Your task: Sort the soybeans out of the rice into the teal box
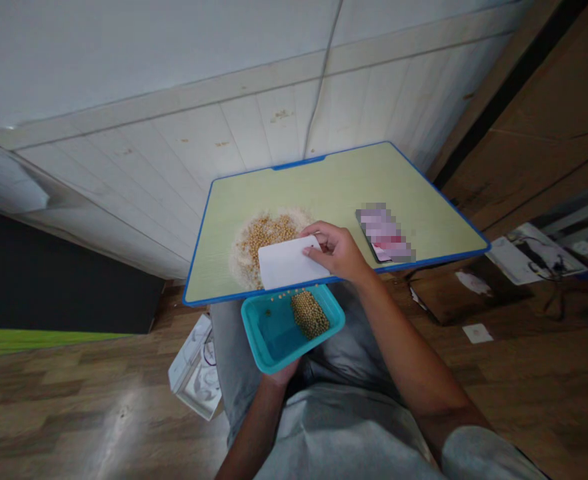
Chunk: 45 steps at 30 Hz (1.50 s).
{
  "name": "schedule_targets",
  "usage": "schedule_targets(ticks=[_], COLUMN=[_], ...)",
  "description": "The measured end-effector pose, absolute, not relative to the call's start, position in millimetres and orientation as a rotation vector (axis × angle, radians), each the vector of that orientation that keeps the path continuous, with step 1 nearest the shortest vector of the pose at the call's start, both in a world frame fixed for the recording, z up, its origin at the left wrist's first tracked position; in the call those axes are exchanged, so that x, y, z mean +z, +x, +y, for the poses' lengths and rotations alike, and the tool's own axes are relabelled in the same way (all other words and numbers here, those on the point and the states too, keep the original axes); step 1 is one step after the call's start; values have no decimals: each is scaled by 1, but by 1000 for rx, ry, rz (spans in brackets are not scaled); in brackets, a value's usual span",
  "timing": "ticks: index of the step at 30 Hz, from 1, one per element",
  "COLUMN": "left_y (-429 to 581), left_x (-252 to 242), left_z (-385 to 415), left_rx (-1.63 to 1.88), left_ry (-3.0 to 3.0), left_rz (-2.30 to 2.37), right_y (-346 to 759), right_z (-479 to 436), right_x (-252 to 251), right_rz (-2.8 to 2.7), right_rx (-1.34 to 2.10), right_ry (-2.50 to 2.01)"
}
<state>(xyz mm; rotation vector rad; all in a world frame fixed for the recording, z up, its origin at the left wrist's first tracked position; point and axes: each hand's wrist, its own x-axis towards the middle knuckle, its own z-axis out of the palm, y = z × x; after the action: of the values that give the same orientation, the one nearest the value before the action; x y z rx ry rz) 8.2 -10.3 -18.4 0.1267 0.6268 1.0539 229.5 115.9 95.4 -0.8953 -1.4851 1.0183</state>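
The right hand point(337, 252) pinched a card point(289, 265) between thumb and fingers, at the table's point(324, 180) near edge, against the pile point(264, 233). The left hand point(281, 373), mostly hidden, held the tray point(274, 340) from beneath, just below that edge. Beans point(310, 313) lay in the tray's right half. A phone point(385, 233) lay further right.

Surface point(334, 180) under right hand point(337, 250): pale green top, blue rim. Beyond the hand: white panelled wall point(174, 153), stained in spots, grey cable point(321, 80) running down it. Left of the hand, low: dark panel point(49, 280), green strip point(24, 340) beneath. Floor point(74, 393): wood planks, dull glare. Right of the hand: brown boards point(549, 100); printed sheets point(534, 257) on the floor.
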Motion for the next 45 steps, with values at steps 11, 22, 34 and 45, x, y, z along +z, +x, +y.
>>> schedule_targets(ticks=[11, 22, 34, 45], left_y=[11, -8, -10, -5], left_x=[-17, -32, -32, -33], left_z=[-4, 0, -2, -2], left_rx=[1093, 992, 1028, 993], left_ry=[80, 47, -44, 14], left_rz=[591, 470, 505, 528], right_y=[228, 224, 226, 225], right_z=[119, 121, 120, 119], right_x=[92, 94, 92, 93], right_rz=[-1518, -1627, -1425, -1596], right_rx=[1027, 1033, 860, 939], right_ry=[-857, -807, -946, -887])
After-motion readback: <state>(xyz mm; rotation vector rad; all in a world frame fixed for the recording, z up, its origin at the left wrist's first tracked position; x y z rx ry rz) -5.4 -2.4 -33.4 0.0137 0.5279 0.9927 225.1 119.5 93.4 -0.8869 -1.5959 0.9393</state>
